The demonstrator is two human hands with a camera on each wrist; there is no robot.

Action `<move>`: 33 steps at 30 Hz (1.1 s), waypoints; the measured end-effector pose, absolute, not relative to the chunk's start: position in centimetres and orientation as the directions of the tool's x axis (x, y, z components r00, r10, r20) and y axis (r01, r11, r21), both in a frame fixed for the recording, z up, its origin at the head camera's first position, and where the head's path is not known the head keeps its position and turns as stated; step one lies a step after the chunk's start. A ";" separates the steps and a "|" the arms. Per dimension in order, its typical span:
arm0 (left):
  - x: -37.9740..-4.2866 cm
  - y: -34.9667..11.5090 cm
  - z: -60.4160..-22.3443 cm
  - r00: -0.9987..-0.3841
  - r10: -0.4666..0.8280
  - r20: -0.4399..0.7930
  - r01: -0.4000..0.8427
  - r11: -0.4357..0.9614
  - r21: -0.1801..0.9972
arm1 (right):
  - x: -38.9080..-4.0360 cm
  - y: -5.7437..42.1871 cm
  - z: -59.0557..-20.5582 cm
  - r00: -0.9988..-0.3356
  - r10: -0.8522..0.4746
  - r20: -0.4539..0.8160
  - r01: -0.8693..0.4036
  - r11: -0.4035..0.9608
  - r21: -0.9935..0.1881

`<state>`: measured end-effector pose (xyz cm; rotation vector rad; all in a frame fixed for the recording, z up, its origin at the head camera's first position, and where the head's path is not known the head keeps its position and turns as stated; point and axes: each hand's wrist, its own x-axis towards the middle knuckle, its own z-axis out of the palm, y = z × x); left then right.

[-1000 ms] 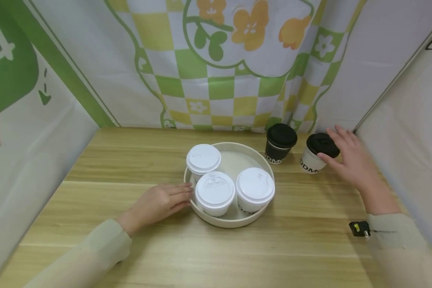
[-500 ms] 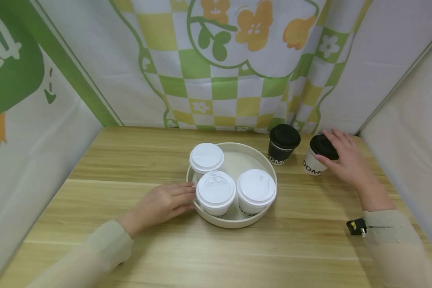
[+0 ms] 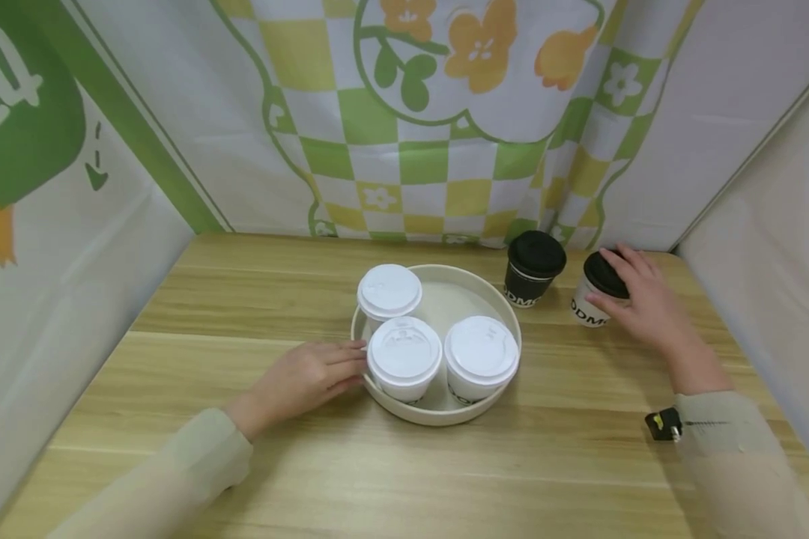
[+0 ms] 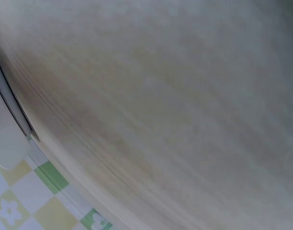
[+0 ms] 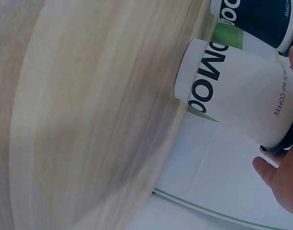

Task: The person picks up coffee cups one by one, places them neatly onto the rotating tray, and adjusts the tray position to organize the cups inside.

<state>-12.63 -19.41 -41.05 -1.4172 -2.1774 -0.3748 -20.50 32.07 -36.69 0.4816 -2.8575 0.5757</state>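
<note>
At the right, my right hand holds a white paper cup by its black lid, thumb on the near side and fingers across the top. In the right wrist view the cup has its base at the wooden table, and fingertips show beside the lid. My left hand rests with extended fingers against the left rim of a round cream tray. Three white-lidded cups stand in it: back left, front left and right. The left wrist view shows no hand.
A black paper cup with a black lid stands between the tray and the white cup. Behind the wooden table hangs a checked curtain; white cloth walls enclose both sides. A small black device is at my right cuff.
My right hand's fingers have settled closer around the black lid. My left hand stays at the tray rim. The head view has shifted slightly; the cups keep their places.
</note>
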 end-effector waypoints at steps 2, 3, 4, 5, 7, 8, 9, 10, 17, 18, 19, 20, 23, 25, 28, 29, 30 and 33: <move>-12.6 -19.4 -41.0 -0.330 0.766 0.552 0.907 0.420 -0.041 | -20.6 32.0 -36.8 -0.925 -0.277 0.259 -0.355 0.873 -0.334; -12.6 -19.4 -41.0 -0.334 0.765 0.551 0.905 0.423 -0.039 | -20.7 32.0 -36.9 -0.923 -0.275 0.270 -0.357 0.875 -0.328; -12.6 -19.4 -41.0 -0.334 0.765 0.551 0.904 0.425 -0.042 | -20.7 32.0 -37.0 -0.920 -0.273 0.281 -0.359 0.875 -0.324; -12.5 -19.4 -41.0 -0.333 0.765 0.551 0.903 0.427 -0.046 | -20.8 32.0 -37.1 -0.918 -0.270 0.292 -0.360 0.875 -0.323; -12.4 -19.3 -41.0 -0.329 0.764 0.555 0.902 0.428 -0.055 | -20.8 32.0 -37.3 -0.910 -0.263 0.321 -0.366 0.874 -0.321; -12.3 -19.2 -41.0 -0.326 0.765 0.556 0.902 0.429 -0.060 | -20.8 31.9 -37.4 -0.906 -0.261 0.334 -0.369 0.872 -0.322; -12.3 -19.2 -41.0 -0.320 0.765 0.560 0.901 0.428 -0.070 | -20.7 31.9 -37.5 -0.904 -0.256 0.343 -0.370 0.870 -0.325; -12.2 -19.1 -41.0 -0.311 0.765 0.564 0.902 0.425 -0.080 | -20.6 31.9 -37.5 -0.901 -0.255 0.351 -0.373 0.868 -0.327; -12.3 -19.2 -41.1 -0.326 0.761 0.560 0.893 0.442 -0.080 | -19.4 31.1 -36.4 -0.880 -0.261 0.397 -0.401 0.855 -0.328; -12.3 -19.3 -41.1 -0.337 0.760 0.556 0.891 0.448 -0.071 | -19.2 31.0 -36.1 -0.873 -0.265 0.408 -0.409 0.855 -0.320; -12.4 -19.3 -41.0 -0.347 0.758 0.552 0.890 0.452 -0.062 | -18.9 30.8 -35.8 -0.865 -0.270 0.422 -0.418 0.854 -0.310; -12.5 -19.4 -41.0 -0.358 0.756 0.548 0.888 0.457 -0.051 | -18.7 30.7 -35.6 -0.858 -0.273 0.434 -0.424 0.854 -0.302; -12.6 -19.6 -40.9 -0.378 0.753 0.538 0.883 0.467 -0.033 | -18.0 30.4 -35.1 -0.829 -0.286 0.481 -0.453 0.848 -0.276; -12.6 -19.7 -40.9 -0.384 0.751 0.537 0.882 0.470 -0.026 | -17.6 30.3 -34.8 -0.804 -0.299 0.514 -0.480 0.836 -0.265; -12.3 -19.7 -40.8 -0.380 0.737 0.559 0.880 0.474 -0.027 | -17.2 30.1 -34.4 -0.762 -0.328 0.557 -0.525 0.818 -0.236; -12.1 -19.8 -40.8 -0.375 0.729 0.573 0.879 0.475 -0.030 | -17.0 30.1 -34.2 -0.751 -0.338 0.567 -0.536 0.813 -0.226; -11.9 -19.8 -40.7 -0.365 0.720 0.590 0.879 0.476 -0.036 | -17.0 30.0 -34.0 -0.739 -0.348 0.576 -0.548 0.808 -0.215; -11.1 -19.5 -40.3 -0.338 0.696 0.633 0.879 0.474 -0.051 | -16.6 29.8 -33.4 -0.709 -0.367 0.602 -0.570 0.800 -0.185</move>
